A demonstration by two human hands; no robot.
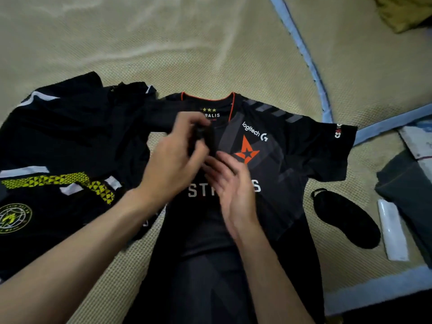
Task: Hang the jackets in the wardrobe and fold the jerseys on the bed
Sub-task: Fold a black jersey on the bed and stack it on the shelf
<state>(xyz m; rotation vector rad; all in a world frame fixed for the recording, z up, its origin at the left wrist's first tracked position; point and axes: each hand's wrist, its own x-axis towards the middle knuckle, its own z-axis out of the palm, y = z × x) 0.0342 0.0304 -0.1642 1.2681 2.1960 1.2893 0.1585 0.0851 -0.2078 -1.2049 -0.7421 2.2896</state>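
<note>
Hands [201, 164] over black jersey [292, 160], left pinching fabric, woven mat [163, 54]

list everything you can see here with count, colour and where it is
star jersey: 1, black with orange star and collar trim, flat face up on the mat, centre
yellow-trim jerseys: a pile, count unclear, black with white and yellow, left of the star jersey
eye mask: 1, black, on the mat right of the star jersey
tube: 1, white, right of the eye mask
grey cloth: 1, dark grey, far right edge
mat: 1, tan with blue edging, under everything
left hand: pinches a fold of the star jersey
right hand: open, over the jersey chest
</note>
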